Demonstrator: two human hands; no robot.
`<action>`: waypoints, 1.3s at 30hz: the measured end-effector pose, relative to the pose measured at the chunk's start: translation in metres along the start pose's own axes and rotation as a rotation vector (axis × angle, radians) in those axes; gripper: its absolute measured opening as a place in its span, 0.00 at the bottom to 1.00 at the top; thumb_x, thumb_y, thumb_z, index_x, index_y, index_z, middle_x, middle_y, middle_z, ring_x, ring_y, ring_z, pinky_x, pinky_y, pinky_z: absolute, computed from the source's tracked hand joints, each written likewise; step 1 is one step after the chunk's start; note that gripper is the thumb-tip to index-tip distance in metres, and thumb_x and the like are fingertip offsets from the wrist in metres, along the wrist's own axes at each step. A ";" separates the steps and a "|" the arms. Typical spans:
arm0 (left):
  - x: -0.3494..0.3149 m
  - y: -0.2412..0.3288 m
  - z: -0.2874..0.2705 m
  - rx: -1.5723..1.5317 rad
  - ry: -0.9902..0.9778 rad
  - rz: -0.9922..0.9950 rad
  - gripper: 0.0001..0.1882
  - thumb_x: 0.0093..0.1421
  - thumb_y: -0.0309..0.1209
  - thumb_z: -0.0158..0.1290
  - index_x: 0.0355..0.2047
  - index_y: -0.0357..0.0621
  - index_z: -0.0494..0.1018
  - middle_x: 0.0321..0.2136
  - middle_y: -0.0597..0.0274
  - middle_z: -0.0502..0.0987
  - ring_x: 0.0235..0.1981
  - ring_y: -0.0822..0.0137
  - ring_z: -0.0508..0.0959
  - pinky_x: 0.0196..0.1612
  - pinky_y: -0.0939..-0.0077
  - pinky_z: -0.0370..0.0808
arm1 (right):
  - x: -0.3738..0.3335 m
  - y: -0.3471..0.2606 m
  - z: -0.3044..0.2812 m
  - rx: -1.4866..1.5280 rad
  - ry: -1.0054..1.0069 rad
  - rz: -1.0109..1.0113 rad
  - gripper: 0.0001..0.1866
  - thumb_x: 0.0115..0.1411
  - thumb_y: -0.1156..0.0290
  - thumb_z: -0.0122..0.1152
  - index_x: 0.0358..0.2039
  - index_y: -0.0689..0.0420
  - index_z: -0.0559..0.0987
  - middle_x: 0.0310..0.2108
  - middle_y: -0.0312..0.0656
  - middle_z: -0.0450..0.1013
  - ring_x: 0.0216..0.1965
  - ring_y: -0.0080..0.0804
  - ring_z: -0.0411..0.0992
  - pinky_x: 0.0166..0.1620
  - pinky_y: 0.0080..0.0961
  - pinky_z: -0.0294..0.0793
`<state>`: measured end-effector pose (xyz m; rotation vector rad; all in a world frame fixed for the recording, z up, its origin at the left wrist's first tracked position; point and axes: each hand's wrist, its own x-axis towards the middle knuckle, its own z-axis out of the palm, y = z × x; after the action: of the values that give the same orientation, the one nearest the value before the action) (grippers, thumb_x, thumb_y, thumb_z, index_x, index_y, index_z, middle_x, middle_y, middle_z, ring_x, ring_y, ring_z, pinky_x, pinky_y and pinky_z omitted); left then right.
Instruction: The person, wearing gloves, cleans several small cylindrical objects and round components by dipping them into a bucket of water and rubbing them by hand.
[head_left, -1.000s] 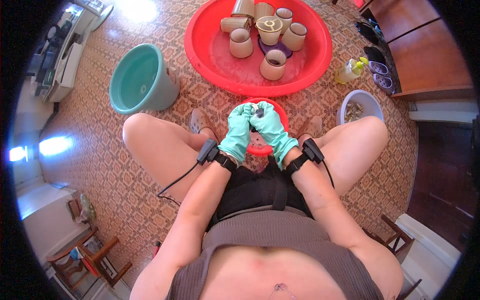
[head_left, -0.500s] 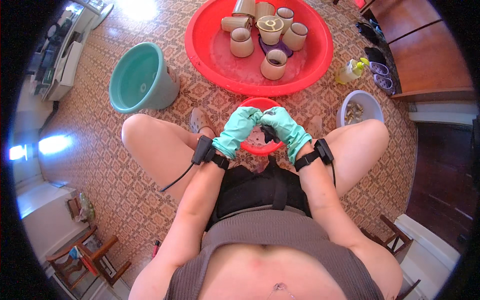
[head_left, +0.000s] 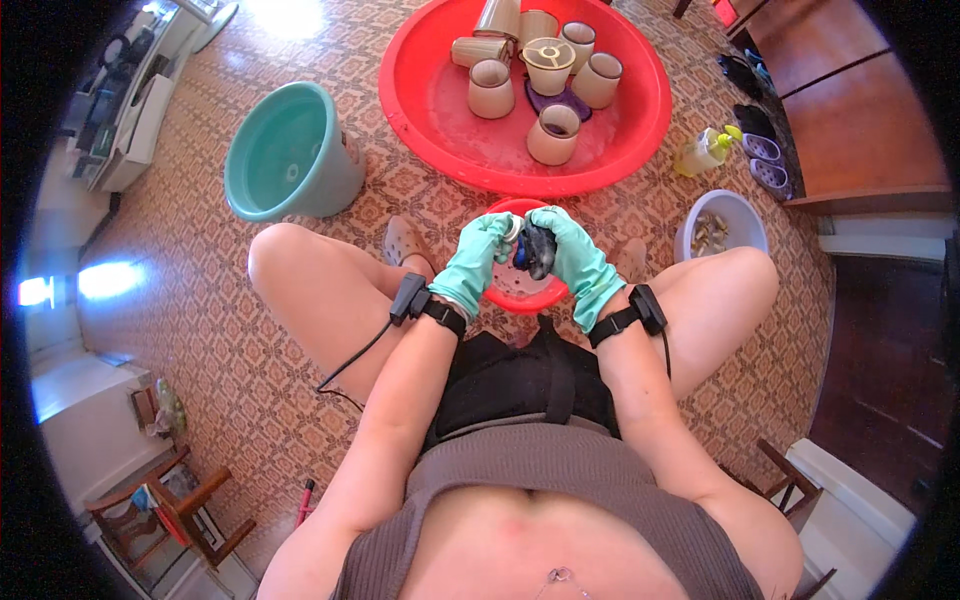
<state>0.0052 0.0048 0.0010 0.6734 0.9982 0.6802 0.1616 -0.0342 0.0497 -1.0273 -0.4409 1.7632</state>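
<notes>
Both hands wear mint-green rubber gloves and meet above a small red basin (head_left: 520,290) holding foamy water. My left hand (head_left: 482,247) grips a small pale round piece (head_left: 514,228); only its end shows between the fingers. My right hand (head_left: 565,248) is closed on a wet, dark cloth (head_left: 541,252), bunched and hanging beside the pale piece. Some blue shows at the cloth's left side. Beyond the small basin, a large red tub (head_left: 430,135) holds several cream lampshade-like cups (head_left: 552,142), some upright and some lying on their sides, with a purple cloth (head_left: 572,106) among them.
A teal bucket (head_left: 345,180) stands at the left. To the right are a lavender basin (head_left: 758,225) with small metallic-looking pieces, a pump bottle (head_left: 703,152) of yellowish liquid and lilac clogs (head_left: 768,175). Wooden chairs (head_left: 165,515) stand behind at both sides. Patterned flooring lies between.
The hands have drawn slightly apart and turned, so the pale piece in the left hand and more of the dark cloth in the right now show. The whole view has shifted slightly.
</notes>
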 end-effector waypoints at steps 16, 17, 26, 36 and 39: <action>0.008 -0.008 -0.003 0.637 -0.045 0.406 0.08 0.62 0.28 0.51 0.36 0.35 0.76 0.28 0.67 0.78 0.29 0.76 0.75 0.35 0.80 0.73 | 0.009 0.006 -0.013 -0.488 0.045 0.082 0.05 0.52 0.71 0.56 0.24 0.58 0.74 0.17 0.34 0.69 0.15 0.21 0.65 0.19 0.20 0.65; 0.003 -0.004 -0.004 0.749 -0.082 0.406 0.08 0.61 0.27 0.51 0.36 0.35 0.76 0.28 0.66 0.78 0.29 0.76 0.75 0.35 0.80 0.73 | 0.006 0.003 -0.012 -0.520 0.042 0.130 0.06 0.52 0.70 0.57 0.23 0.58 0.74 0.16 0.34 0.68 0.13 0.22 0.64 0.17 0.20 0.64; -0.002 -0.021 0.020 0.024 0.215 0.269 0.07 0.63 0.28 0.49 0.33 0.39 0.75 0.25 0.70 0.75 0.24 0.77 0.71 0.29 0.83 0.70 | 0.017 0.035 0.000 -0.287 0.145 -0.064 0.06 0.52 0.72 0.62 0.26 0.57 0.73 0.21 0.31 0.67 0.21 0.17 0.64 0.24 0.18 0.66; -0.003 0.013 0.009 0.222 0.026 0.098 0.09 0.63 0.32 0.50 0.38 0.42 0.77 0.28 0.68 0.78 0.25 0.76 0.74 0.28 0.82 0.71 | 0.026 0.023 -0.025 -0.560 0.058 -0.186 0.04 0.52 0.73 0.60 0.27 0.59 0.75 0.20 0.31 0.70 0.21 0.17 0.67 0.24 0.18 0.67; -0.013 0.039 0.008 0.867 -0.123 0.298 0.13 0.61 0.31 0.53 0.41 0.35 0.76 0.30 0.63 0.80 0.29 0.73 0.76 0.36 0.76 0.74 | 0.015 -0.007 -0.013 -0.741 -0.036 0.015 0.05 0.52 0.72 0.59 0.27 0.59 0.75 0.21 0.31 0.70 0.21 0.17 0.66 0.24 0.18 0.66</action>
<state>-0.0004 0.0167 0.0410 1.6270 1.0752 0.4287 0.1741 -0.0199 0.0406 -1.5002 -1.1648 1.6548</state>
